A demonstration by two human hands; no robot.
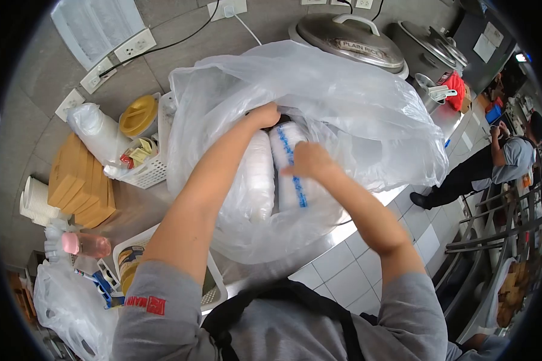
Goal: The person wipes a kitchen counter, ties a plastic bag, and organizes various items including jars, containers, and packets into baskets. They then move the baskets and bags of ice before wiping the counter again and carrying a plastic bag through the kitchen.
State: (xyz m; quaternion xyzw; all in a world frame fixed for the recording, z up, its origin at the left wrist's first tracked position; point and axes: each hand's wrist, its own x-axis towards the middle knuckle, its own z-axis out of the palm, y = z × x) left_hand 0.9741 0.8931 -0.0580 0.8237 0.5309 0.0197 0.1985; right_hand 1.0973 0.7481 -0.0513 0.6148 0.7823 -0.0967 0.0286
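A large clear plastic bag lies wide open on the steel counter, with long wrapped sleeves of white disposable ware inside. One white sleeve lies at the left; beside it is a sleeve with blue print. My left hand is inside the bag at the far ends of the sleeves, fingers curled next to something dark; what they grip is hidden. Over the blue-printed sleeve is my right hand, slightly blurred, its fingers mostly hidden from view.
Behind the bag stands a large pot labelled plain rice. To the left are a white basket, brown boxes, stacked cups and a pink-capped bottle. Another person stands at the right on the tiled floor.
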